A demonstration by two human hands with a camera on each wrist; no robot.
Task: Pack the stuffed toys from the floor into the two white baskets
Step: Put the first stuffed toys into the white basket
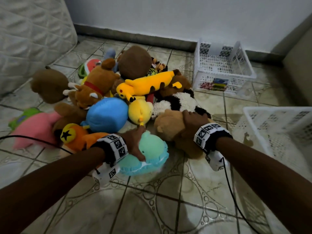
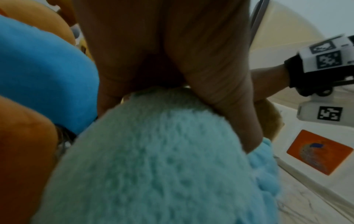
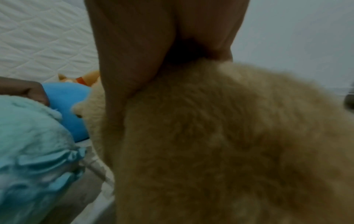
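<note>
While both arms reached into toy pile on tiled floor (image 1: 168, 191), left hand (image 1: 135, 141) gripped mint-green plush (image 1: 152, 149), fingers & thumb curled over its top; right hand (image 1: 192, 122) clamped round tan teddy (image 1: 168, 125) at pile's near-right edge. Near basket (image 1: 278, 132) sat just right of teddy, far basket (image 1: 222, 68) by wall, w/ few small items inside

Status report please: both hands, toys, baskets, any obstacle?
Left hand grips mint toy; right hand grips tan bear. Toy pile on floor. Near basket holds no toys. Path open.
</note>
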